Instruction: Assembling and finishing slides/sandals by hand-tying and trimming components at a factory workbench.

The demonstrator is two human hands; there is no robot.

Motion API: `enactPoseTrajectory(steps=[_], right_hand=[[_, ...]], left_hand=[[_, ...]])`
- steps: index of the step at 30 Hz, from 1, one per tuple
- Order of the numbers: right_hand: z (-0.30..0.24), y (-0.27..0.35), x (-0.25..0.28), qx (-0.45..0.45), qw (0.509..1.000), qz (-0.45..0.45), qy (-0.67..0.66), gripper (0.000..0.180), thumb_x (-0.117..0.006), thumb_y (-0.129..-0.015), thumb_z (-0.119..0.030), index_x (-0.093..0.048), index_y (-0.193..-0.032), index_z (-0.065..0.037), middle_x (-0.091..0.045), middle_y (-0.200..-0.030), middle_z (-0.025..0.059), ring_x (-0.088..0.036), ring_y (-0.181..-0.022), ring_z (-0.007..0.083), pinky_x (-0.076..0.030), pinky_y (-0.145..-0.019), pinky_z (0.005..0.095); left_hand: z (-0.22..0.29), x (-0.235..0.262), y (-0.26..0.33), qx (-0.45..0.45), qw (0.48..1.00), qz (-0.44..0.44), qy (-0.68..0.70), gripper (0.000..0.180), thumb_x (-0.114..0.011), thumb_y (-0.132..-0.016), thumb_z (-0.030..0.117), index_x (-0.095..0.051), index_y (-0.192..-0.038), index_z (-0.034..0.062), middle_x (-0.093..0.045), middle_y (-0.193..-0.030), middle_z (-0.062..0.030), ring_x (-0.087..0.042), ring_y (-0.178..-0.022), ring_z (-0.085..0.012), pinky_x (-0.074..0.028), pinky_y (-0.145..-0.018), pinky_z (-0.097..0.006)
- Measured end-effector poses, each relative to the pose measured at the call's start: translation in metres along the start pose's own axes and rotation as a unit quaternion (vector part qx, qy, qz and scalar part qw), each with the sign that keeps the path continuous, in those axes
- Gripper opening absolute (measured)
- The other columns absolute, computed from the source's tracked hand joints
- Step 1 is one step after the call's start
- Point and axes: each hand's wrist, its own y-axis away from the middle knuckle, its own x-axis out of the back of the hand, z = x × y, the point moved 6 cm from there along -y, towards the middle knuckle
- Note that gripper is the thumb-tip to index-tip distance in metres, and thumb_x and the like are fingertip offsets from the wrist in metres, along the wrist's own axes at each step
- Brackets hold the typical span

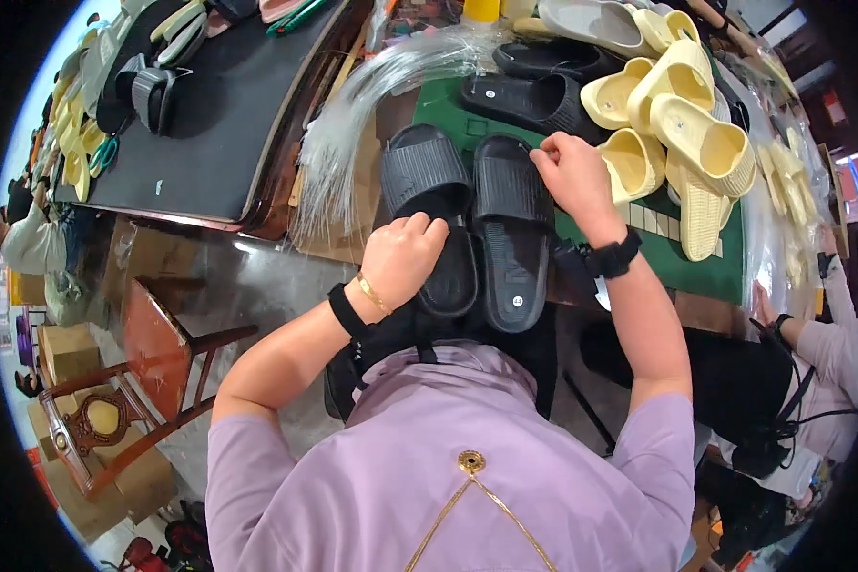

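Two black slide slippers lie side by side at the table edge in front of me, the left slipper (427, 160) and the right slipper (513, 191), ribbed straps facing up. My left hand (405, 257) is closed over the left slipper, just below its strap; its curled fingertips are turned down and hide what they hold, if anything. At the upper right of the other slipper's strap, my right hand (577, 181) is closed in a pinch beside the edge. Anything between those fingers is too small to make out. A bundle of thin clear plastic strands (338, 143) lies left of the slippers.
More black slippers (534, 100) lie beyond on the green mat (448, 95). Pale yellow slippers (705, 143) are piled to the right. A dark table (219, 124) with slippers stands left, above a wooden chair (162, 353). Another person's arm (820, 334) reaches in at right.
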Motion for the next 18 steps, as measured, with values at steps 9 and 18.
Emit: enactPoseTrajectory(steps=[9,18], right_hand=[[0.001,-0.032,-0.027,-0.009,0.983,-0.102,0.150,0.021,-0.066,-0.080,-0.022,-0.067,-0.083,-0.002,-0.068,-0.085,0.0243,-0.067,-0.083,0.0415,-0.055,-0.075,0.0496],[0.005,-0.029,-0.027,-0.004,0.990,-0.068,0.125,0.016,-0.061,-0.082,-0.018,-0.066,-0.082,-0.002,-0.067,-0.082,0.0239,-0.066,-0.080,0.0422,-0.054,-0.073,0.0508]], left_hand=[[0.000,0.003,0.001,-0.015,1.000,0.015,-0.012,0.008,-0.066,-0.080,0.012,-0.063,-0.087,0.0101,-0.056,-0.073,-0.0040,-0.060,-0.069,-0.0219,-0.051,-0.058,-0.035],[-0.056,0.042,-0.019,0.215,0.941,0.128,0.229,0.009,-0.065,-0.084,0.007,-0.065,-0.088,-0.0004,-0.064,-0.069,-0.0160,-0.066,-0.066,-0.0207,-0.050,-0.060,-0.030]])
